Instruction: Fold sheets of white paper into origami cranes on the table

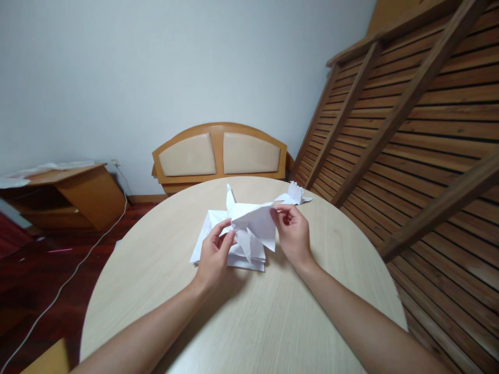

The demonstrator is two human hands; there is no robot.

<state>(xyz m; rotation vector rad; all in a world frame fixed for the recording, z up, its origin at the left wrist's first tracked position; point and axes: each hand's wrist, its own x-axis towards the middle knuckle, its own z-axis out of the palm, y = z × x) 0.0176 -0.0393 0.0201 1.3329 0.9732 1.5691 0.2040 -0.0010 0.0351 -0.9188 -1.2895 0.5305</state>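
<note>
Between my hands is a folded white paper crane (257, 223), held above the table, with one narrow point sticking up and another hanging down. My left hand (215, 252) pinches its left side between thumb and fingers. The fingers of my right hand (291, 231) are closed on the edge of its broad right flap. Beneath it lies a stack of white paper sheets (200, 244), partly hidden by the crane and my left hand. Another folded white paper piece (295, 195) rests farther back, beyond my right hand.
A round pale wooden table (312, 317) carries the papers. Behind it stands a headboard with cream panels (187, 156). Slatted wooden boards (413, 135) lean along the right. At left are a low wooden desk (86, 197) and a white cable (74, 272) across the dark floor.
</note>
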